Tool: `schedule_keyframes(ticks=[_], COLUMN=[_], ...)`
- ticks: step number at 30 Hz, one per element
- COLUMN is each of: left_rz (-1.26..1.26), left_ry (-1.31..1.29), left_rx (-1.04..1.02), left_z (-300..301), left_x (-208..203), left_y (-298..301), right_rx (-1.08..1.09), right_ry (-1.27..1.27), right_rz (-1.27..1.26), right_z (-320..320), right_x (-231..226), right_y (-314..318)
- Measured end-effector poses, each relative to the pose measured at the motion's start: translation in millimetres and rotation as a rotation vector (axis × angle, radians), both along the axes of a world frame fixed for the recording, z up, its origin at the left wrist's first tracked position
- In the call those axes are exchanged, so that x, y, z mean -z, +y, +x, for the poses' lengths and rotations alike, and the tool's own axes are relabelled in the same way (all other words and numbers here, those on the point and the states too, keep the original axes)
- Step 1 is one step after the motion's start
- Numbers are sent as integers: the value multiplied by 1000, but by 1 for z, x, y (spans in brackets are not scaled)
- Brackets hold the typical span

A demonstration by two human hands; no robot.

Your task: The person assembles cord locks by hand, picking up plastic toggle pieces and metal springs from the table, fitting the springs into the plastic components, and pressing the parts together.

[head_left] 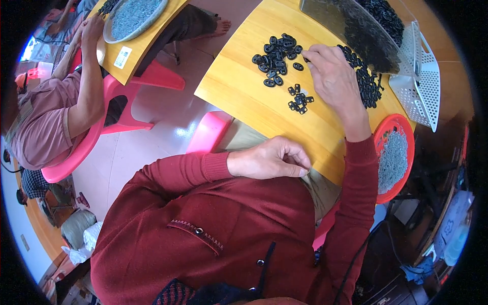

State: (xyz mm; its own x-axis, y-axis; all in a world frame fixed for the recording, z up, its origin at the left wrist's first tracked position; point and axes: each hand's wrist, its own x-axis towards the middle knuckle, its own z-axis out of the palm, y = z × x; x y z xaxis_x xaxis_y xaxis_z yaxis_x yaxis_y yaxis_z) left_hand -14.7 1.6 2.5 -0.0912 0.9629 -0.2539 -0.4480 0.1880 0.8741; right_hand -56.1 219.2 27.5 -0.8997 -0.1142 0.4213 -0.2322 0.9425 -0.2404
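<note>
Black oval piece (298, 66) | long axis roughly left-right | beside right hand (333, 76)

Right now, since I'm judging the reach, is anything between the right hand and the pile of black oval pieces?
Nothing visible is: the right hand is just beside the right edge of the black oval pieces. The smaller black pieces lie nearer the person, off that path.

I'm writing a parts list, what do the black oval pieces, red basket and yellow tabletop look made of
Black oval pieces: probably hard plastic, glossy, with bright highlights.
Red basket: likely plastic, smooth, with an evenly coloured rim.
Yellow tabletop: wood or laminate, seemingly satin; faint grain shows.
</note>
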Motion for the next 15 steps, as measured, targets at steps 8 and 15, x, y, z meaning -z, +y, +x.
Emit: schedule_keyframes(ticks=[8, 15], left_rz=[3, -16], left_ry=[6, -36], left_rx=[-20, -73], left_z=[-3, -2], left_x=[-3, -5], left_y=[1, 3], right_rx=[-47, -45], right_ry=[-43, -38], right_rz=[-21, -72], right_z=[-3, -7], right_x=[-1, 2], right_y=[0, -1])
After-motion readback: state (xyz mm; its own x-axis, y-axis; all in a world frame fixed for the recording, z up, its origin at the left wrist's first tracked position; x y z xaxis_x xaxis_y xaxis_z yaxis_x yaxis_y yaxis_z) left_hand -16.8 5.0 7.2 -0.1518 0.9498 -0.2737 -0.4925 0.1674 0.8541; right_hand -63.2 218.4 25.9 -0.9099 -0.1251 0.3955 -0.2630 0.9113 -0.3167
